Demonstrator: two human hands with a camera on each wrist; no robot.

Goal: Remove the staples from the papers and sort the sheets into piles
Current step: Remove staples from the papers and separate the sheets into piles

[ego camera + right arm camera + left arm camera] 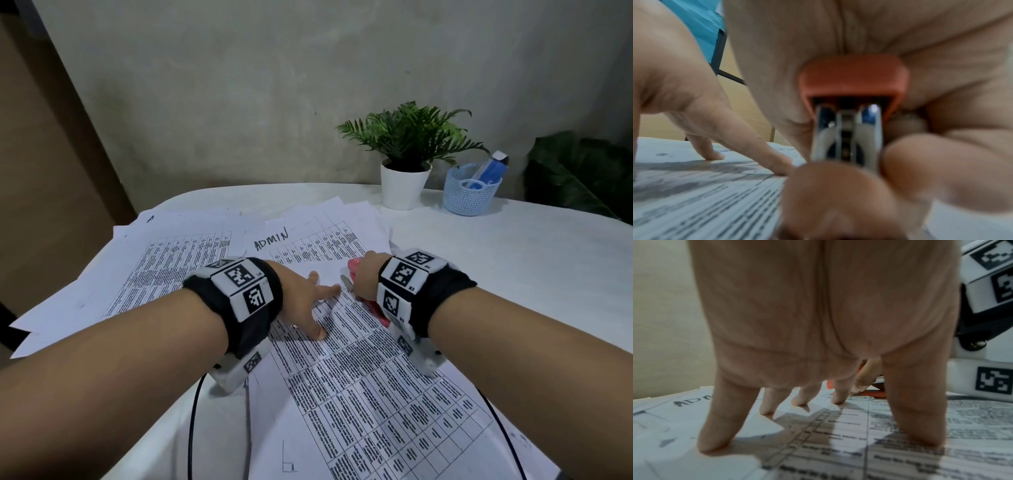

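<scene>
A printed sheet set with dense tables [359, 383] lies nearest me on the white table. My left hand [308, 298] is spread on its top part, straight fingertips [836, 400] pressing the paper [818, 443] down. My right hand [364, 277] grips a red stapler-type staple remover [352, 267], its metal tip [346, 281] at the sheet's top edge close to the left index finger. In the right wrist view the red tool [853, 78] with its metal jaws sits inside my curled fingers. The staple itself is hidden.
Behind lie a sheet marked ADMIN [308, 240] and another table sheet [171, 260] to the left, over more papers. A potted plant [406, 178] and a blue basket [471, 192] stand at the back right. Cables [193, 411] hang off the near edge.
</scene>
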